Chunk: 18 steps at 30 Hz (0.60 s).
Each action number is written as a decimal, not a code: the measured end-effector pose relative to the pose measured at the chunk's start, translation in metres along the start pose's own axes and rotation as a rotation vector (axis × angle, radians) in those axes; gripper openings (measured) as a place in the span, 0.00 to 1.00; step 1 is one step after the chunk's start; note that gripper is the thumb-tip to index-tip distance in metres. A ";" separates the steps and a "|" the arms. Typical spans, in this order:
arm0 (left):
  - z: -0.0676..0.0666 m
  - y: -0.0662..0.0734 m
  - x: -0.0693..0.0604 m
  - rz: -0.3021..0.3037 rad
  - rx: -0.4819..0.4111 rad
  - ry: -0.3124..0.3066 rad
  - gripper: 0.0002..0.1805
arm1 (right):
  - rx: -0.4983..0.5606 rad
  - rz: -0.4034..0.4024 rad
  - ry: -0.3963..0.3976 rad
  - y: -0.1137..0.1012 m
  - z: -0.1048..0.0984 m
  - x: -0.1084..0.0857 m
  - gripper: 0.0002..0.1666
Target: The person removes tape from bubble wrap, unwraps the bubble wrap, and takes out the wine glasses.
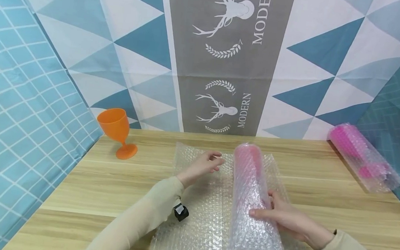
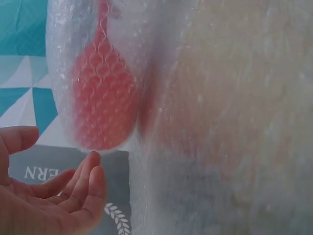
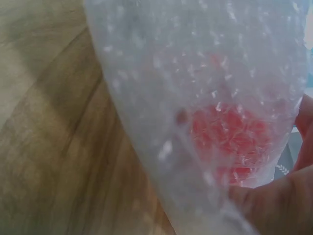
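A red goblet [image 2: 104, 100] shows through a roll of bubble wrap [image 1: 250, 201], its bowl at the far end. My right hand [image 1: 286, 218] grips the roll's right side near the lower half, thumb on top. In the right wrist view that hand [image 3: 281, 203] curls around the wrap, with the red part [image 3: 230, 137] blurred behind the bubbles. My left hand [image 1: 205, 163] is left of the roll's far end, over the flat bubble wrap sheet [image 1: 197, 236]. Its loosely bent fingers hold nothing, as the left wrist view shows the hand [image 2: 58, 196] beside the wrapped goblet.
An orange goblet [image 1: 115, 127] stands at the back left of the wooden table [image 1: 83, 194]. At the back right lies a pink item [image 1: 356, 150] rolled in bubble wrap. Patterned cloth walls [image 1: 223, 63] rise behind and at the sides.
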State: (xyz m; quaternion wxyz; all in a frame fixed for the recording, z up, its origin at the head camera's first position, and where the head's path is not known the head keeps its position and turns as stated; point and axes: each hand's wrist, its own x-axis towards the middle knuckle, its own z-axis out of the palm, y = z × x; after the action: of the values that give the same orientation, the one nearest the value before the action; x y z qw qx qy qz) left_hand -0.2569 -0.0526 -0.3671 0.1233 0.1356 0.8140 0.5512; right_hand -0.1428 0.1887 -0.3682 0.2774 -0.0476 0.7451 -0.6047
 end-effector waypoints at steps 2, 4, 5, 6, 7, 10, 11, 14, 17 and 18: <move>0.004 0.002 0.002 0.011 0.032 -0.002 0.28 | 0.007 -0.001 0.001 0.001 0.002 0.001 0.59; 0.008 0.006 0.003 0.017 0.091 0.002 0.29 | 0.012 -0.004 -0.004 0.002 0.002 0.002 0.57; 0.010 0.008 0.004 0.023 0.117 0.003 0.29 | 0.007 0.001 -0.005 0.003 0.003 0.002 0.57; 0.012 0.010 0.006 0.027 0.145 0.005 0.29 | 0.007 0.002 -0.005 0.003 0.003 0.002 0.57; 0.014 0.012 0.007 0.038 0.171 0.011 0.29 | -0.008 0.001 0.001 0.003 0.003 0.002 0.57; 0.020 0.017 0.011 0.065 0.227 0.035 0.30 | -0.055 0.000 0.028 0.003 0.003 0.003 0.60; 0.021 0.018 0.012 0.073 0.235 0.043 0.30 | -0.059 -0.002 0.034 0.003 0.003 0.003 0.61; 0.026 0.019 0.017 0.083 0.244 0.071 0.30 | -0.051 -0.015 0.041 0.004 0.004 0.005 0.60; 0.030 0.020 0.021 0.084 0.232 0.094 0.32 | 0.015 -0.031 0.018 0.005 0.004 0.007 0.58; 0.031 0.020 0.023 0.088 0.225 0.101 0.32 | 0.032 -0.035 0.009 0.006 0.004 0.008 0.57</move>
State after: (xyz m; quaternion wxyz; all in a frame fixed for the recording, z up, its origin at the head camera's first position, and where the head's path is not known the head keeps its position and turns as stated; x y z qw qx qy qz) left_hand -0.2659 -0.0105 -0.3607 0.0421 0.1562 0.8692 0.4673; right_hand -0.1457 0.1835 -0.3772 0.2641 -0.0533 0.7357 -0.6215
